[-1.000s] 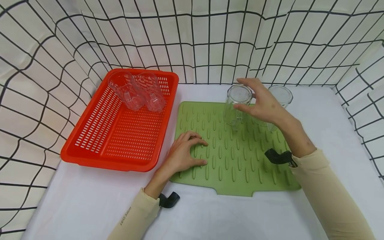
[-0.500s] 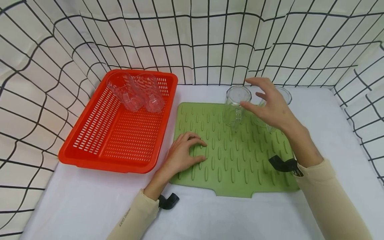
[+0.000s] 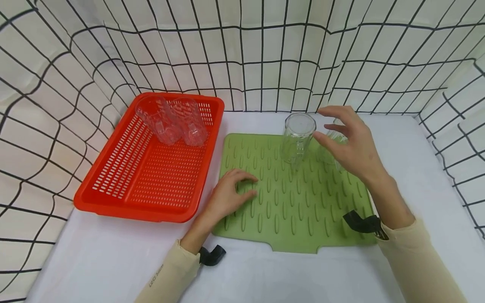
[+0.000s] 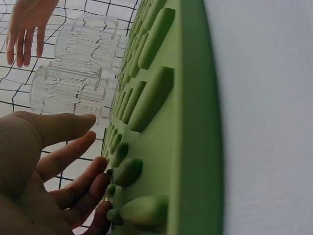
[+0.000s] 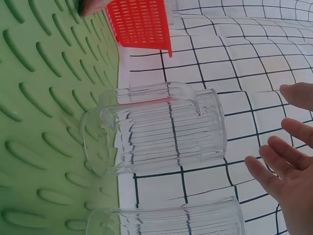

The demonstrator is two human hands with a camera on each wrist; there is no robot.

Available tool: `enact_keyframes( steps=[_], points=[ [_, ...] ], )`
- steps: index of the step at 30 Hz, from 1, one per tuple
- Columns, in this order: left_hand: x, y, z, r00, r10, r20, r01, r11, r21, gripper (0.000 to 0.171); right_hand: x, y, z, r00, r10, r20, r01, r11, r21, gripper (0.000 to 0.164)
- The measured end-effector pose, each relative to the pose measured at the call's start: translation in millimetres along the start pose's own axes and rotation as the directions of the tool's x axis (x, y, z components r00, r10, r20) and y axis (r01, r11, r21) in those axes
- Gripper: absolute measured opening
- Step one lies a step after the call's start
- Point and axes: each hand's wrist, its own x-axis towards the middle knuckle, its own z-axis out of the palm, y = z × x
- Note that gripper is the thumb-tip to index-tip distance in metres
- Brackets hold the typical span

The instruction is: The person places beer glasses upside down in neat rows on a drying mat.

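Two clear glass mugs stand upside down at the back of the green ridged drying mat [image 3: 273, 210]. My right hand [image 3: 354, 147] hovers over the right-hand mug [image 5: 166, 220], its fingers and thumb spread apart and holding nothing. That hand partly covers this mug in the head view. Beside it, the left-hand mug [image 3: 299, 136] stands free, a gap between it and my right fingertips in the right wrist view. My left hand [image 3: 229, 193] is at the mat's left side, fingers loosely bent, with nothing in its grasp; some fingertips touch or nearly touch the ridges.
A red plastic basket [image 3: 166, 214] sits left of the mat, with two more glass mugs [image 3: 164, 126] lying tilted at its back. Black-gridded wire panels [image 3: 261, 63] rise behind and at both sides. A white cloth [image 3: 276, 277] covers the table.
My right hand has drawn away from the left-hand mug, moving right and slightly toward me. The mugs stay in place. My left hand has hardly moved; the head view has tilted slightly.
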Motion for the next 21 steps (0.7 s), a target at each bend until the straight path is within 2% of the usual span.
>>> enact_keyframes(
  steps=[9, 16, 21],
  points=[
    [2.8, 10.4, -1.5, 0.993, -0.023, -0.119, 0.014, 0.997, -0.082, 0.026, -25, 2, 3, 0.996, -0.061, -0.071, 0.065, 0.996, 0.058, 0.044],
    [1.8, 33.0, -12.3, 0.978, 0.009, -0.206, -0.037, 0.99, -0.133, 0.029, -44, 9, 4, 0.995, -0.064, -0.078, 0.069, 0.996, 0.06, 0.04],
    [2.6, 48.6, -22.8, 0.973, 0.023, -0.229, -0.059, 0.987, -0.151, 0.035, -56, 12, 4, 0.995, -0.057, -0.076, 0.061, 0.997, 0.042, 0.039]
  ],
)
